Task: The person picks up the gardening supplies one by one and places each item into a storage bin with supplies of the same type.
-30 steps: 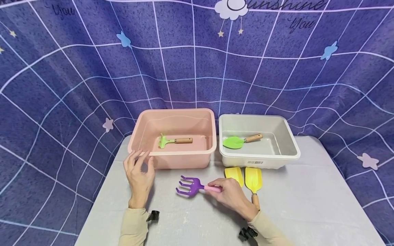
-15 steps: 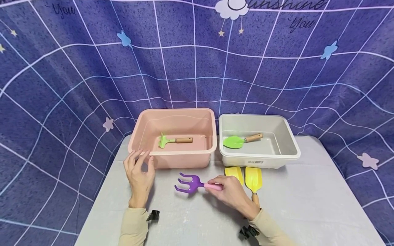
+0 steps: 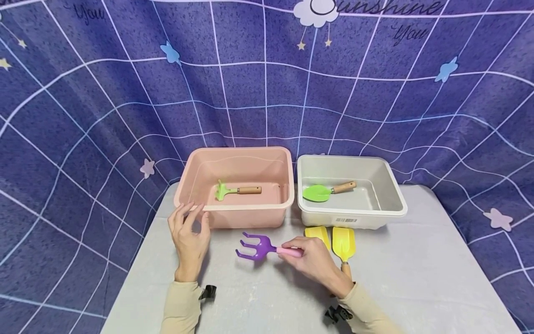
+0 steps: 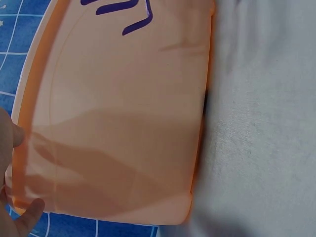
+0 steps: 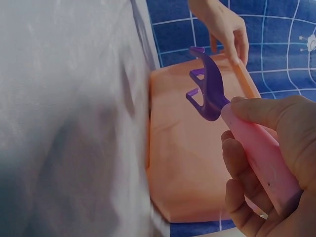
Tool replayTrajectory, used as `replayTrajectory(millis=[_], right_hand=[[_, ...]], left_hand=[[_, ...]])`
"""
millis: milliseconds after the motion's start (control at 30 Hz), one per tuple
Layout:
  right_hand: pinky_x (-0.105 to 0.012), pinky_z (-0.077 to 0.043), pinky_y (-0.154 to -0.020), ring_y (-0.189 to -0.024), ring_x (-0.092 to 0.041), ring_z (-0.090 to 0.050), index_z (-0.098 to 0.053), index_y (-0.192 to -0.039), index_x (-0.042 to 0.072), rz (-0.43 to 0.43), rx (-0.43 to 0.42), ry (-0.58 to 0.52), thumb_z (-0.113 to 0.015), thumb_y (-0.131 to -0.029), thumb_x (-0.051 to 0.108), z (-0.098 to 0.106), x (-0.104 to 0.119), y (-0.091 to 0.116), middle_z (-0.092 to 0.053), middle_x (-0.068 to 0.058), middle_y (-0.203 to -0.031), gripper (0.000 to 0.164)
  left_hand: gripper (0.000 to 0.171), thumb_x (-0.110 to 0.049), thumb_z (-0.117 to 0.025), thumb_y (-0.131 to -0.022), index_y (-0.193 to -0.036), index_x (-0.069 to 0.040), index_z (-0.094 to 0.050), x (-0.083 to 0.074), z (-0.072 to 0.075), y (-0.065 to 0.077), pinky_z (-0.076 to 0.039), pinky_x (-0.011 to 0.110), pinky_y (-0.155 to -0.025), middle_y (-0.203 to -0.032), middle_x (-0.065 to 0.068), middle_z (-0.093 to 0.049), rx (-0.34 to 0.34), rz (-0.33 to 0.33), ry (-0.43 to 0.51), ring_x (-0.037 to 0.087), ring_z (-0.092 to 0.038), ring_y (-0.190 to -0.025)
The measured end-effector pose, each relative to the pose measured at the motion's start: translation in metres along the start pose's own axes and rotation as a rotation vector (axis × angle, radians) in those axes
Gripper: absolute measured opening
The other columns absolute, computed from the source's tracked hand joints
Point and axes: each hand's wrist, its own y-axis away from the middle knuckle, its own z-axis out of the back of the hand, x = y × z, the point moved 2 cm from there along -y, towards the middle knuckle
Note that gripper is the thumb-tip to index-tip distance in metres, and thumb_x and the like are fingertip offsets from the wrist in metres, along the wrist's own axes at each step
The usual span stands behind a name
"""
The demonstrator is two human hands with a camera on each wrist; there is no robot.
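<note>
My right hand [image 3: 314, 262] grips the pink handle of a purple hand fork [image 3: 256, 247], thumb along the handle in the right wrist view. The fork [image 5: 210, 89] has three curved tines, held in front of a pink plastic bin [image 3: 246, 218]. At the bin's front left corner my left hand [image 3: 189, 241] holds the rim, fingers over it and thumb against the outside. Inside the bin lies a small green rake [image 3: 238, 190] with a wooden handle. A green trowel [image 3: 319, 193] rests in the grey-white bin [image 3: 352, 218] to the right.
Two yellow shovels lie before the grey-white bin: the right shovel [image 3: 344, 243] shows its wooden handle, while my right hand partly covers the left shovel [image 3: 318, 235]. A blue patterned cloth [image 3: 267, 83] hangs behind the table [image 3: 258, 306].
The hand fork has risen slightly and shifted a little left in my right hand. My left hand stays at the pink bin's corner.
</note>
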Motion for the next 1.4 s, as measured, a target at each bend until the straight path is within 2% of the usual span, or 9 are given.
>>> replayTrajectory(millis=[267, 533, 1000, 1400], right_hand=[[-0.021, -0.059, -0.069, -0.077, -0.004, -0.074, -0.086, -0.098, 0.018, -0.025, -0.02, 0.003, -0.092, -0.082, 0.029, 0.008, 0.002, -0.001, -0.082, 0.006, -0.089, 0.02], [-0.016, -0.058, -0.067, -0.075, 0.0, -0.07, -0.086, -0.098, 0.018, -0.077, -0.005, -0.056, -0.093, -0.082, 0.029, 0.014, 0.003, -0.004, -0.082, 0.006, -0.088, 0.021], [-0.018, -0.06, -0.067, -0.075, -0.005, -0.074, -0.086, -0.097, 0.017, -0.052, -0.03, -0.056, -0.093, -0.081, 0.027, 0.022, 0.008, -0.007, -0.082, 0.004, -0.088, 0.02], [-0.016, -0.055, -0.064, -0.07, 0.001, -0.067, -0.086, -0.099, 0.019, -0.055, -0.01, -0.032, -0.093, -0.081, 0.03, 0.031, 0.012, -0.013, -0.081, 0.006, -0.086, 0.022]], left_hand=[[0.024, -0.009, -0.079, -0.091, -0.114, -0.006, -0.082, 0.0, 0.0, -0.001, -0.036, 0.05, -0.118, -0.123, 0.025, -0.073, 0.008, 0.0, -0.014, 0.049, -0.054, -0.132], [0.024, -0.008, -0.078, -0.091, -0.114, -0.004, -0.082, 0.001, 0.0, 0.0, -0.036, 0.044, -0.12, -0.123, 0.024, -0.072, 0.013, -0.007, -0.024, 0.049, -0.054, -0.13], [0.024, -0.008, -0.078, -0.091, -0.114, -0.004, -0.082, 0.001, -0.001, 0.0, -0.035, 0.044, -0.12, -0.124, 0.026, -0.072, 0.011, -0.009, -0.021, 0.05, -0.054, -0.13], [0.024, -0.008, -0.079, -0.09, -0.114, -0.005, -0.082, 0.0, -0.001, 0.0, -0.036, 0.046, -0.119, -0.125, 0.023, -0.073, 0.004, -0.006, -0.025, 0.05, -0.055, -0.13]])
